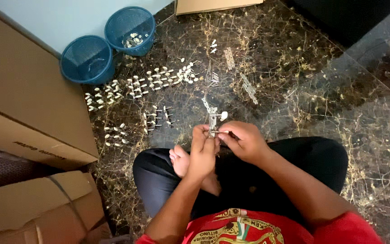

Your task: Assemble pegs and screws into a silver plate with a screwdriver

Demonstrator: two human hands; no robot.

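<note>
Both hands meet over the person's crossed legs, pinching one small metal piece between them. Left hand (202,151) has its fingertips pressed together on the lower end of a narrow metal strip (212,121), a plate carrying a peg with a cream-coloured knob (224,115) at its upper end. Right hand (244,141) pinches the same strip from the other side, thumb and forefinger closed on a thin pin near its base.

Judging by its look, the strip is light, stiff and thin, with smooth metal that could slip; the flat edges near the lower end seem the safest hold, away from the knob.

On the dark marble floor (321,90), going left to right: cardboard boxes (28,104), two blue mesh baskets (109,43), rows of loose knobbed pegs (150,81), then bare metal strips (248,88) lying well apart from the hands.
</note>
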